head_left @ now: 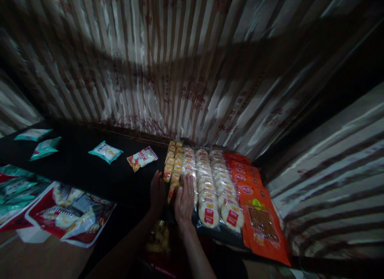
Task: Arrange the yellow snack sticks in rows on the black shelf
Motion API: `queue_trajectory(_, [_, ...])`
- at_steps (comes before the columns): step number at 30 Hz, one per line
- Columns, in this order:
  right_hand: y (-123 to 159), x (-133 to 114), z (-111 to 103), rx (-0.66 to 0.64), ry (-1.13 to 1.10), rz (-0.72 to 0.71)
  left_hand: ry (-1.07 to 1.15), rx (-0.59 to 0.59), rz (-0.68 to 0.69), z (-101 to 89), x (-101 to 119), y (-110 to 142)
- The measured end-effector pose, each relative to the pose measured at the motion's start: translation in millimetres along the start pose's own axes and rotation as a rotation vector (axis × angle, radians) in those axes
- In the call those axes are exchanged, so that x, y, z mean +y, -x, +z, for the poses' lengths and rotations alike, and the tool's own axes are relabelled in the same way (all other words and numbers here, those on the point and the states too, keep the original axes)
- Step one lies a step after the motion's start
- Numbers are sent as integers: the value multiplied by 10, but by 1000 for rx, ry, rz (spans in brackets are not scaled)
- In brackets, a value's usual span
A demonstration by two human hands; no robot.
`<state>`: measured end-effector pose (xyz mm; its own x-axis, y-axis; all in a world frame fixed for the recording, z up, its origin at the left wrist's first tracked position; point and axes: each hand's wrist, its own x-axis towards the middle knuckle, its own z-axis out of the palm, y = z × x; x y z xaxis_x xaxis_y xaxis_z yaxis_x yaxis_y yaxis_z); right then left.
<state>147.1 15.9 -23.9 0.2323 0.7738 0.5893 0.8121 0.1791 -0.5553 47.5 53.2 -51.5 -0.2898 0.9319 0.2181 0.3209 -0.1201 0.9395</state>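
Observation:
Several small yellow snack packets (174, 162) lie in two narrow columns on the black tabletop. My left hand (157, 191) is on edge beside their near left end, fingers stretched out and partly in shadow. My right hand (184, 197) rests flat with extended fingers along the right side of the yellow packets, its fingertips over the nearest column of round white crackers in clear wrappers (189, 157). No object shows in either hand. Between my hands lie the nearest yellow packets, partly covered by my right hand.
Right of my hands are more wrapped crackers (208, 215) and overlapping orange snack bags (264, 219). Leftward lie a white-and-orange packet (142, 158) and teal packets (106, 151). Red-edged bags (69, 215) of packets stand below the table's front edge. A striped plastic curtain (168, 71) hangs behind.

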Motion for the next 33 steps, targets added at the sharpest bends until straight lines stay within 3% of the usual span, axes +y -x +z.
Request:
queue_trajectory(5, [271,0,-100,4,-8,-22,-95,-39,91,-138,-68,369])
queue_trajectory(11, [580,-32,-116,-11,-37,4,-232,-144,248,-140,-122,615])
queue_trajectory(23, [767,66,19,-102,-152,35,-217,-246,213,-148,-3,544])
queue_trajectory(28, [790,25,-140,-46,-174,-24,-244,-204,203,-101,0,542])
queue_trajectory(33, [1066,38,-320,-4,-235,16,-258,-96,359,-163,-63,567])
